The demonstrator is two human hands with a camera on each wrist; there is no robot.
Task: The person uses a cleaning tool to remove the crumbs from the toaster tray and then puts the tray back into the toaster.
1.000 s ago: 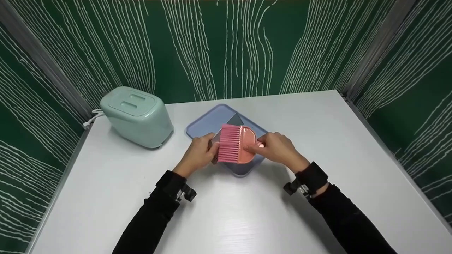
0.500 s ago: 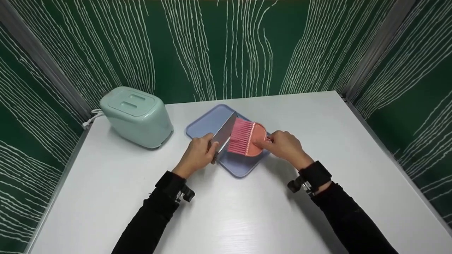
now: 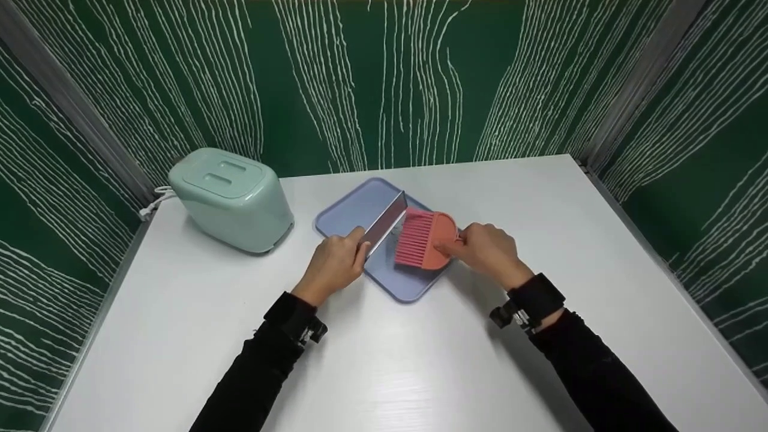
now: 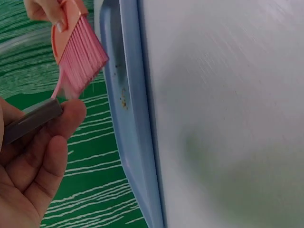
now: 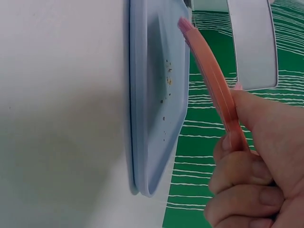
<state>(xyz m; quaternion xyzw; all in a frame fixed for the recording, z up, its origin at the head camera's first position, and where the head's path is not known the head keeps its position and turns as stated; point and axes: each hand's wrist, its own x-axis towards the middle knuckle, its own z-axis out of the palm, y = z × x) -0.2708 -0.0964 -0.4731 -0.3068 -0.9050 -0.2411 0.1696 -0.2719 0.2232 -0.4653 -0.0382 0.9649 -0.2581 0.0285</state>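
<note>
My left hand (image 3: 333, 261) grips the dark end of a thin metal crumb tray (image 3: 386, 227), which is tilted steeply on its long edge above a blue tray (image 3: 354, 207). In my right hand (image 3: 489, 252) is a small hand brush (image 3: 441, 240) with an orange body and pink bristles, thumb pressed on the body. The bristle tips are close to the right side of the crumb tray, over the blue tray. Small brown and yellow crumbs (image 5: 169, 80) lie scattered on the blue tray in the right wrist view.
A mint-green toaster (image 3: 231, 198) with two slots stands at the back left of the white table (image 3: 384, 366). Its white cord and plug (image 3: 157, 201) lie behind it at the table's edge. Green walls with white lines enclose the table.
The brush has moved right, from overlapping the crumb tray to beside it. My left hand has turned the crumb tray up onto its edge.
</note>
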